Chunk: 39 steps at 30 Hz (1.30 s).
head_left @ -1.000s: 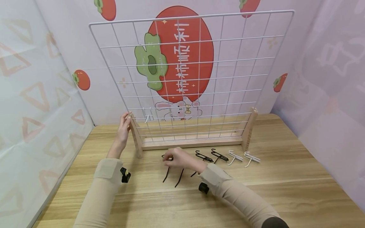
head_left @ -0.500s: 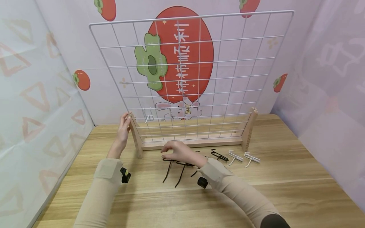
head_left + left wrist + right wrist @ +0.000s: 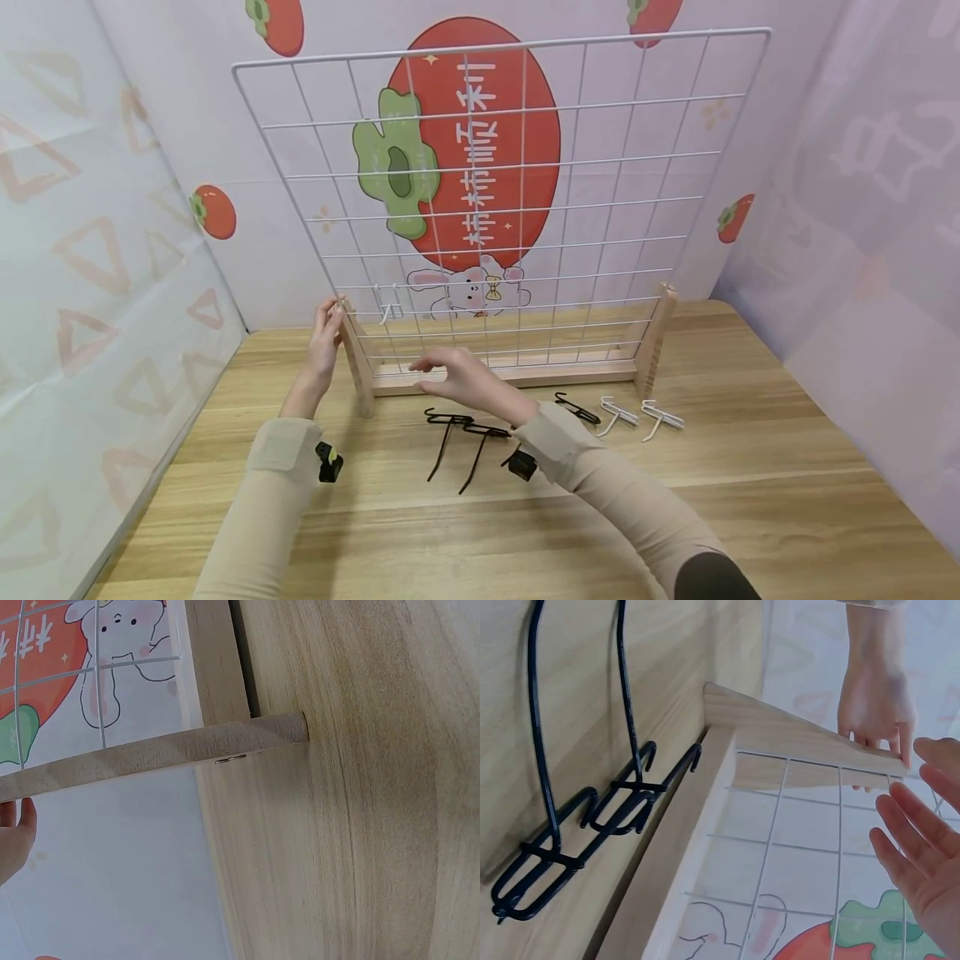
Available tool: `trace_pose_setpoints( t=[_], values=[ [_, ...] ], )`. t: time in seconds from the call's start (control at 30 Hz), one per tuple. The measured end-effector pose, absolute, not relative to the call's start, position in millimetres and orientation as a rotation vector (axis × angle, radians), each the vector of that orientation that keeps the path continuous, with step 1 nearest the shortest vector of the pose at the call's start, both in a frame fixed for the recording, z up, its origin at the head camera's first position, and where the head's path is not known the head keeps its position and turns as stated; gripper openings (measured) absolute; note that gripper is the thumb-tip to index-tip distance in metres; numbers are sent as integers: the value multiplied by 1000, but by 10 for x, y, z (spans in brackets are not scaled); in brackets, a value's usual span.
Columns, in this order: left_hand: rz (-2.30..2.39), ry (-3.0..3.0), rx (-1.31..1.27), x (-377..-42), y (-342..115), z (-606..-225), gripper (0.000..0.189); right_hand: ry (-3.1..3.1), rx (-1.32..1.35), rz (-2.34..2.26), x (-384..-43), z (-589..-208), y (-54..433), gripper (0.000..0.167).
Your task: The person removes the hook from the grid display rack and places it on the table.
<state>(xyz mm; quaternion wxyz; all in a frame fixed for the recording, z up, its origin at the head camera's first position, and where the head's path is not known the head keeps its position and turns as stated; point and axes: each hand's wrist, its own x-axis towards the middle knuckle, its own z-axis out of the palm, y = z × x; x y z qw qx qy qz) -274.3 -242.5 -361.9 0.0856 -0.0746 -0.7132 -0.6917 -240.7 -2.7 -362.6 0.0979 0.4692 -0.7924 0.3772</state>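
Observation:
My left hand (image 3: pixel 322 346) holds the upper end of the stand's left wooden upright (image 3: pixel 357 358); in the right wrist view its fingers lie on both sides of the wood. My right hand (image 3: pixel 471 385), fingers spread and nothing in them, hovers before the lower part of the white wire grid (image 3: pixel 500 48). Below it two black display hooks (image 3: pixel 447 418) lie side by side on the table, long prongs toward me. They show close up as black wire hooks (image 3: pixel 551 859) in the right wrist view. A white hook (image 3: pixel 387 314) hangs on the grid's lower left.
Right of my forearm lie a black hook (image 3: pixel 577 408) and two white hooks (image 3: pixel 619 412). Another black hook is mostly hidden under my right wrist. A wooden crossbar (image 3: pixel 510 379) and a right upright (image 3: pixel 656 342) support the grid. A printed backdrop stands behind.
My right hand has risen off the leftmost black hook toward the grid, and its fingers have spread. That hook stays on the table. My left hand has kept its place.

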Motion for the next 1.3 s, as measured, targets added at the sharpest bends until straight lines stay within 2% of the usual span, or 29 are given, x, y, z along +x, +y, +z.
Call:
trace_pose_setpoints(
  t=[0.3,0.7,0.97,1.3],
  values=[
    [-2075,-2143,-210,-2694,-2392,-3547,39,-2199,1346,1142,-2472,-3531,-122,19],
    [-2073,-2120,-214,-2769,-2443,-3645,27,-2107,1274,1184,-2507,-3420,-226,20],
    [-2069,-2126,-226,-2754,-2437,-3640,29,-2078,1223,1203,-2518,-3376,-267,25],
    [-2071,-2150,-203,-2693,-2405,-3556,33,-2074,1202,1184,-2553,-3310,-318,24]
  ],
)
